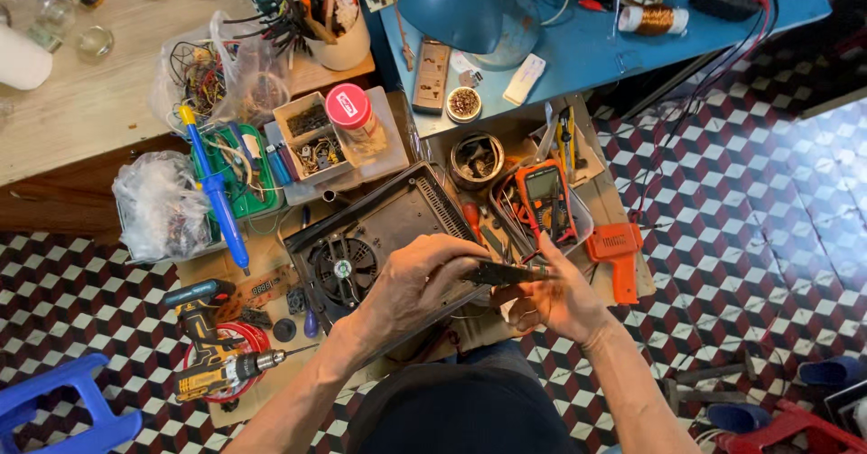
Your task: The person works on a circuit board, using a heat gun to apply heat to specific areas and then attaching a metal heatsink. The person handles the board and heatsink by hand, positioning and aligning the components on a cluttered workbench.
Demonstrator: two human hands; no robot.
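A floor of dark red, black and white cube-pattern tiles (pixel 750 237) filled the right side and lower left of the frame, and over it, along the top, stood a pale wooden tabletop (pixel 81 102) at upper left and a blue-painted table (pixel 596 47) at upper centre and right, the latter bearing a blue dome-shaped lamp shade (pixel 452 2). At the centre of the frame lay an opened black appliance casing (pixel 388 228) with a round cooling fan (pixel 344 269) in its lower left corner and a slotted vent along its upper right edge. In the lower left lay a yellow and black cordless drill (pixel 217 364), above it a blue-handled soldering iron (pixel 217 192), and to the right of centre an orange multimeter with a grey screen (pixel 546 199) and an orange pistol-shaped tool (pixel 616 251). Just below the centre, over the casing's lower right edge, the left hand (pixel 417 278) was curled with its fingers closed on the left end of a small dark flat circuit board piece (pixel 506 273), while the right hand (pixel 551 300), half closed and palm up, pinched the same piece's right end between thumb and fingertips, so that it was held level between the two hands.
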